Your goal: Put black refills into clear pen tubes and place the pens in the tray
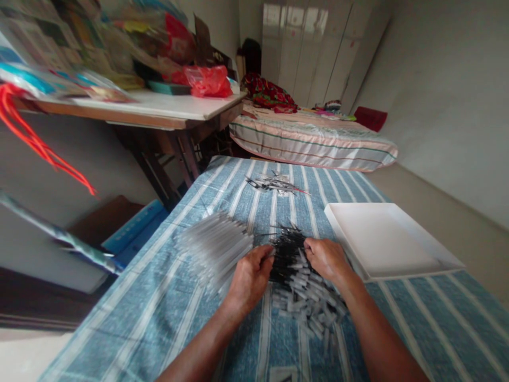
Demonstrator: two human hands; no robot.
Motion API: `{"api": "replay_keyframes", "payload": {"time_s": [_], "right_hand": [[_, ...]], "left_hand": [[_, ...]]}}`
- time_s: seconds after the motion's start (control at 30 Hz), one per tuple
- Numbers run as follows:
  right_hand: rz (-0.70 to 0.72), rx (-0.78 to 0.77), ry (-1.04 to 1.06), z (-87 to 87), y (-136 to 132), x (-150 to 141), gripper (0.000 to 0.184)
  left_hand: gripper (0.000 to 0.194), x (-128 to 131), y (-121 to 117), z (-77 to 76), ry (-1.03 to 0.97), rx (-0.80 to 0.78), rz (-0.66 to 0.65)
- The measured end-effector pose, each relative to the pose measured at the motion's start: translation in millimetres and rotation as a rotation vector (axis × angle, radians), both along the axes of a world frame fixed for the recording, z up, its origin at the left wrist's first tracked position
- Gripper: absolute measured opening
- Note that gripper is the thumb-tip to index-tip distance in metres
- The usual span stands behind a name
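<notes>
Light: dim, soft; window-like glare on the wardrobe doors (306,50)
Shadows: deep under the side table (207,109)
Blur: left edge smeared, hands (251,271) soft
Distortion: edges stretched

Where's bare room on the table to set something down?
Free: inside the white tray; striped tablecloth outside each forearm. Crowded: black sticks, grey caps between left hand and right hand; translucent tubes beyond left hand.

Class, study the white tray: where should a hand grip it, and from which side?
Probably best by the near wall of the white tray, coming from the person's side, thumb inside and fingers outside. The tray lies open side up, so its low, thin wall offers a pinch, and that wall faces the person.
</notes>
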State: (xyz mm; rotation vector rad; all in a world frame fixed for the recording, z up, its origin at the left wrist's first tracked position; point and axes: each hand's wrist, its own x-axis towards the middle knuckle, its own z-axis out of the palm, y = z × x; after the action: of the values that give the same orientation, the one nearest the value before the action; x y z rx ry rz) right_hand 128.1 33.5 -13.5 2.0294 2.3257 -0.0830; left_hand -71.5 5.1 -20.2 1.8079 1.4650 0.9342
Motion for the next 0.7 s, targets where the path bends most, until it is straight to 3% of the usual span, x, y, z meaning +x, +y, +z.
{"api": "replay_keyframes", "payload": {"time_s": [0.33, 0.7], "right_hand": [[0.036, 0.016, -0.016, -1.9, 0.1, 2.7, 0.023], [0.032, 0.165, 0.242, -1.4, -9.4, 29.3, 0.025]], "left_hand": [[0.024, 0.6, 1.4, 1.2, 0.045, 0.008, -0.02], [0.034, -1.3, 1.6, 0.1, -0.002, -0.018, 0.003]]}}
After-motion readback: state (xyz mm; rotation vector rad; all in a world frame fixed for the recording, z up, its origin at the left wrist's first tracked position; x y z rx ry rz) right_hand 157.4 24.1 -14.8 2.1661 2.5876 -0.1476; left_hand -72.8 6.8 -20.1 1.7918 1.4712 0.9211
